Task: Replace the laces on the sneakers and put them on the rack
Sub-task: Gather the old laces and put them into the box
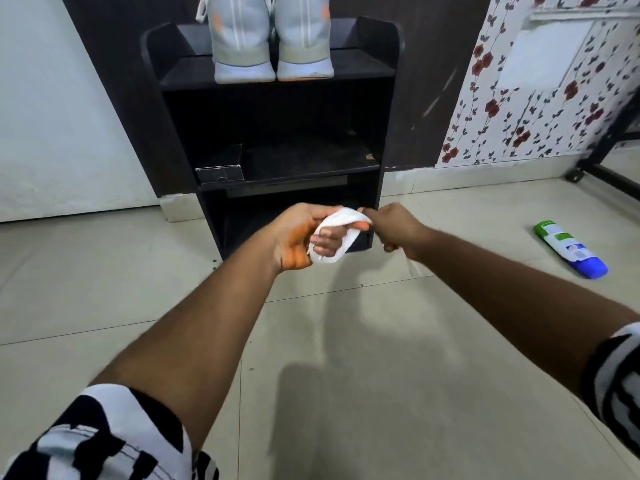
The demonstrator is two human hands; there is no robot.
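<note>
Hands meet low in front of a dark rack (pixel 384 109), both working a bundle of flat white lace (pixel 334 237). The left hand (pixel 301 237) has its fingers curled, the woven lace looped around them in soft coils. The right hand (pixel 391 226) pinches the lace's far end just beside the left fingertips; its own fingers are turned away and partly hidden.

Sneakers (pixel 273 39) of pale grey mesh with orange accents and thick rounded soles stand side by side on the rack's top shelf, heels toward the viewer, a white lace hanging at the left one's side. The rack is a boxy black laminate unit with raised side panels, and a small clear plastic box (pixel 221 168) sits at the left of its middle shelf.

On the glossy beige tile floor (pixel 381 341) to the right lies a tube-shaped bottle (pixel 569 249), green-capped and blue-ended, on its side. Striped black-and-white sleeves (pixel 104 438) frame the near edge. Floral-print fabric (pixel 519 98) hangs far right.
</note>
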